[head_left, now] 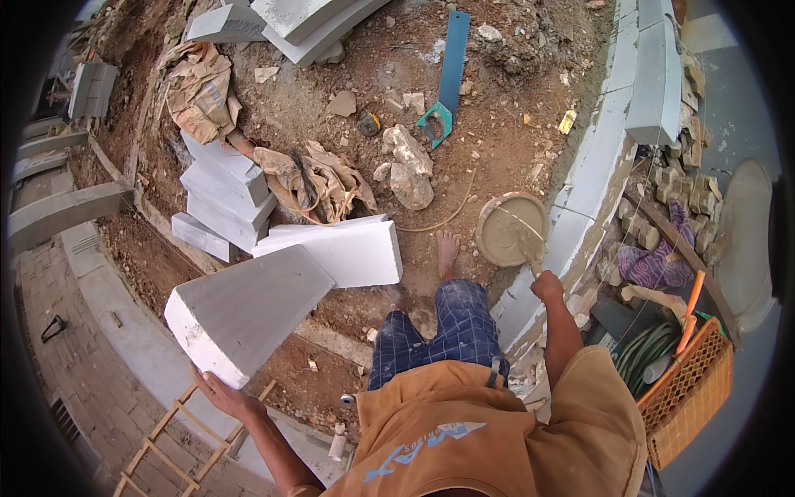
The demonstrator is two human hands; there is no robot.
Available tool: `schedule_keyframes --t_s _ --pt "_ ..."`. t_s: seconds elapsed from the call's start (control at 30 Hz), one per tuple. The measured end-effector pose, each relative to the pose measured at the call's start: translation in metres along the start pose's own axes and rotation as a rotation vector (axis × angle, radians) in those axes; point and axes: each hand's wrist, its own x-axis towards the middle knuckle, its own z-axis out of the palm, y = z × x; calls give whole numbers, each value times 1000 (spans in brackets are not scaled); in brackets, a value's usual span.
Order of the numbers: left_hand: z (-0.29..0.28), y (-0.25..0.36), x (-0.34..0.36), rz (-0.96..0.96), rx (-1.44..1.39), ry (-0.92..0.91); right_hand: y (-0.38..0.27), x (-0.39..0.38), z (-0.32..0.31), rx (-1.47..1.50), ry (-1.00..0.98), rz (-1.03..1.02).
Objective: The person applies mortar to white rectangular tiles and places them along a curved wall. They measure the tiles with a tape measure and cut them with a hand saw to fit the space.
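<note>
On rubble-strewn earth (377, 74), gripping a trowel (537, 267) in a mortar bucket (485, 217) with the right hand (546, 286), touching a big white block (248, 311) near stacked blocks (224, 199) with the left hand (225, 396), clasp impossible to tell, wearing a brown shirt (530, 451) with blue lettering (411, 454).

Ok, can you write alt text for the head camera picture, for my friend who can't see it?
A person's left hand touches the end of a large pale-grey block, while their right hand grips a tool reaching into a round bucket of grey paste. Beyond, on reddish-brown dirt, lie a teal-handled handsaw and stacked pale-grey rectangular blocks.
</note>
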Motion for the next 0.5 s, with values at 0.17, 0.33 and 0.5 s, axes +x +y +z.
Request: schedule_keyframes --t_s 0.17,0.33,0.5 --pt "1 4 1 429 147 -3 29 -32 15 1409 -575 307" --pt "-27 -20 4 602 119 -227 15 -151 -19 1351 -461 40" --pt "-58 -15 17 673 178 -534 -15 -288 -53 1099 -263 -432"
